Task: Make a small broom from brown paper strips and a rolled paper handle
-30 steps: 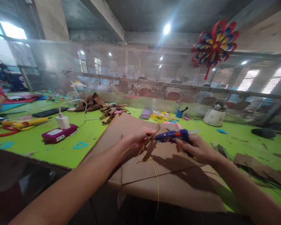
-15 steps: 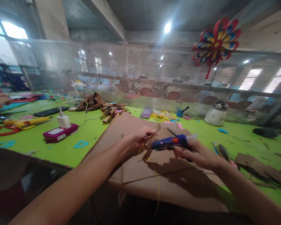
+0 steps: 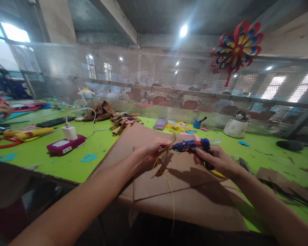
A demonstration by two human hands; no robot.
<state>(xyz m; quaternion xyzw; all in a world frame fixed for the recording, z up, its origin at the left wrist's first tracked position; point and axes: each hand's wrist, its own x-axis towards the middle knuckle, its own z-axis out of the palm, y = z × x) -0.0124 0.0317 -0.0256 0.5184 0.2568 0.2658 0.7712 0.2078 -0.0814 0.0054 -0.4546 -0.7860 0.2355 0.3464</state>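
Observation:
My left hand [image 3: 155, 150] pinches a small folded piece of brown paper [image 3: 165, 155] above the cardboard sheets. Yellow string [image 3: 171, 188] hangs from that piece and trails over the cardboard [image 3: 154, 186] past its front edge. In my right hand [image 3: 214, 157] is a blue hot glue gun [image 3: 190, 146], fingers wrapped round its handle. A clear glue stick [image 3: 217, 141] juts from the gun's rear. Its nozzle points left and meets the brown paper near my left fingertips; whether it touches I cannot tell.
A purple power strip [image 3: 66, 145] with a white charger stands left on the green table [image 3: 97, 171]. Orange-handled scissors [image 3: 6, 142] lie farther left, near another person's hand [image 3: 0, 112]. Rolled brown paper pieces [image 3: 123, 123] are behind the cardboard; a white bottle [image 3: 236, 124] stands back right.
My right hand has raised the glue gun slightly, bringing its nozzle up to the upper part of the brown paper. My left hand has barely moved.

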